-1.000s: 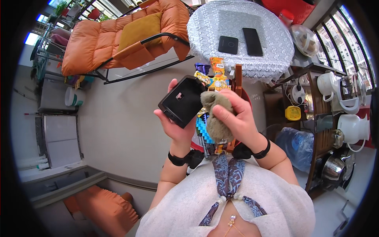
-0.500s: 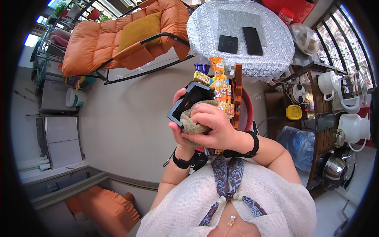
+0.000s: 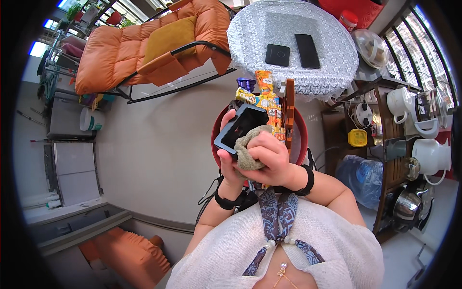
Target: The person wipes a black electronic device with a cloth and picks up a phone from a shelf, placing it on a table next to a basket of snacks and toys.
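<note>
My left hand [image 3: 228,164] grips a dark blue-black rectangular box [image 3: 244,119] by its left side, fingers at the far corner and thumb near. The box is tilted, with its black recessed inside facing up. A crumpled olive-green cloth [image 3: 246,153] is bunched in my right hand [image 3: 270,156] and pressed against the box's near right corner. Below both hands sits a round red tub [image 3: 301,132]. Over it, just beyond the box, are an orange comic-patterned object [image 3: 265,83], a brown notched piece [image 3: 289,111] and a purple item [image 3: 246,85].
Ahead, a table with white lace cloth [image 3: 250,29] holds a black phone [image 3: 307,50] and a small dark square device [image 3: 277,55]. An orange recliner [image 3: 110,58] stands at the far left. On the right, a shelf rack [image 3: 394,168] carries white jugs and a kettle.
Both hands have shifted slightly right with the box and cloth. The box has turned flatter, and more of the red tub's left rim shows.
</note>
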The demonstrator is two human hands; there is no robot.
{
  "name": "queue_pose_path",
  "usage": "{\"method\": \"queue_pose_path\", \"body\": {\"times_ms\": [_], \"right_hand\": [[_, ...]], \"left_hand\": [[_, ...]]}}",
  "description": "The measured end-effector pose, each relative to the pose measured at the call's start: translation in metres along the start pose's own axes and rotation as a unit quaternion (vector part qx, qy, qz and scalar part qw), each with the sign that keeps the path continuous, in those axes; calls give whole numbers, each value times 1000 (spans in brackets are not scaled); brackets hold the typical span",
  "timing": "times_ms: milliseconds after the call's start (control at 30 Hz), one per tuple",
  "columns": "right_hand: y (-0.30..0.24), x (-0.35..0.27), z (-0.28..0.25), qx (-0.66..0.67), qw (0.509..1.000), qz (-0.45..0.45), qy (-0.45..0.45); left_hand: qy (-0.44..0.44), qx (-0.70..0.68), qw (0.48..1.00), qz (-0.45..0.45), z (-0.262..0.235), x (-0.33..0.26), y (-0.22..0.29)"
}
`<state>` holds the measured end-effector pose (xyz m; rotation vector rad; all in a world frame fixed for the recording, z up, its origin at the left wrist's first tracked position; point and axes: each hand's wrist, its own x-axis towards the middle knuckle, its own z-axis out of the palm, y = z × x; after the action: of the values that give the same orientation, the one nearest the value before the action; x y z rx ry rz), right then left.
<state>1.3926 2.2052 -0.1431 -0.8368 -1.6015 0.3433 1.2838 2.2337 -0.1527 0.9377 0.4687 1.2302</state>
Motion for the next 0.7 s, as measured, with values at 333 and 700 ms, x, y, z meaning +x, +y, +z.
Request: {"method": "queue_pose_path", "body": {"times_ms": [333,700], "right_hand": [[4,19,-43,-80,988,96,85],[44,-3,1,-29,975,211,66]], "left_hand": [[35,12,999,-24,2,1,13],[-34,242,966,85,-10,-17,-15]]}}
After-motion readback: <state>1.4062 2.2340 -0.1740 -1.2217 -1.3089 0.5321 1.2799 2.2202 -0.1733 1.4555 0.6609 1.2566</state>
